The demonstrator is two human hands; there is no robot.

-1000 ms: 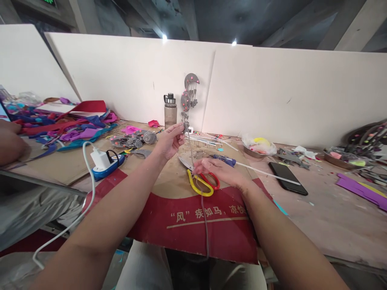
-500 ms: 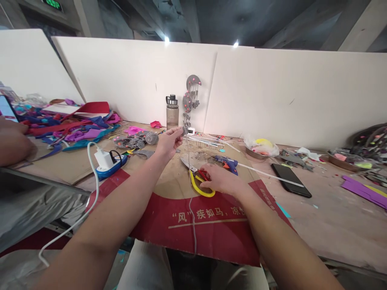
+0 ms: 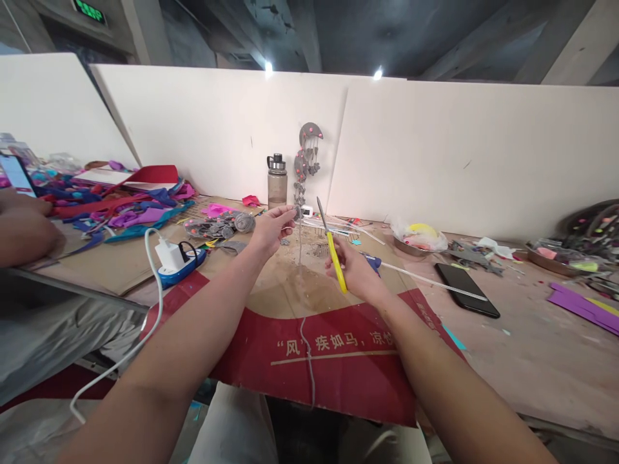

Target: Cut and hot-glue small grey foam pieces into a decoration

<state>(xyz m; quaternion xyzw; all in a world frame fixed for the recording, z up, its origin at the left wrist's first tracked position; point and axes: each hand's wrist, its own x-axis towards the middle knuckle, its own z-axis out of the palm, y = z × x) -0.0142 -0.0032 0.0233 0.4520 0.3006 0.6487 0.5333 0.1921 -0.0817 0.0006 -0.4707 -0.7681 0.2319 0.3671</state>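
My left hand [image 3: 275, 227] pinches a small grey piece [image 3: 298, 212] between thumb and fingertips, above the board. From it a grey yarn [image 3: 310, 361] hangs down and runs across the red part of the cardboard to its near edge. My right hand [image 3: 353, 264] grips yellow-handled scissors [image 3: 335, 261], raised off the board with the blades pointing up and away. The blades look closed and stand to the right of the yarn, apart from it. A blue glue gun [image 3: 373, 262] lies partly hidden behind my right hand.
A bottle [image 3: 277, 183] and a hanging grey moon ornament [image 3: 310, 134] stand at the white panel. Left are a power strip [image 3: 181, 267], grey felt pieces [image 3: 213, 227] and coloured scraps [image 3: 140, 216]. A phone [image 3: 467, 290] lies right. Another person's arm [image 3: 29, 229] rests far left.
My right hand has picked the scissors up off the cardboard and turned their blades upward. My left hand stays about where it was, holding the grey piece.
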